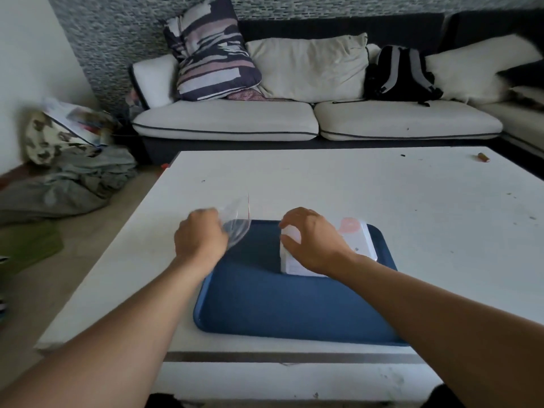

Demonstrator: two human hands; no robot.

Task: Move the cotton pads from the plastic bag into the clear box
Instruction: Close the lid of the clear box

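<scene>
My left hand (pixel 201 237) grips a thin clear plastic bag (pixel 237 220) with a red strip along its mouth, held at the far left corner of a blue mat (pixel 265 304). The bag looks flat and see-through, and I cannot see pads in it. My right hand (pixel 313 240) is cupped over the left end of a clear box (pixel 356 240) that stands on the mat's far right part. White cotton pads (pixel 291 235) show under my right fingers at the box's left end. A pink mark shows on the box's top.
The mat lies on a white low table (pixel 412 201). A small brown and red object (pixel 482 157) lies near the table's far right corner. Behind it stands a sofa (pixel 265 122) with cushions and a black backpack (pixel 400 73). Clothes and bags (pixel 73 166) lie on the floor at left.
</scene>
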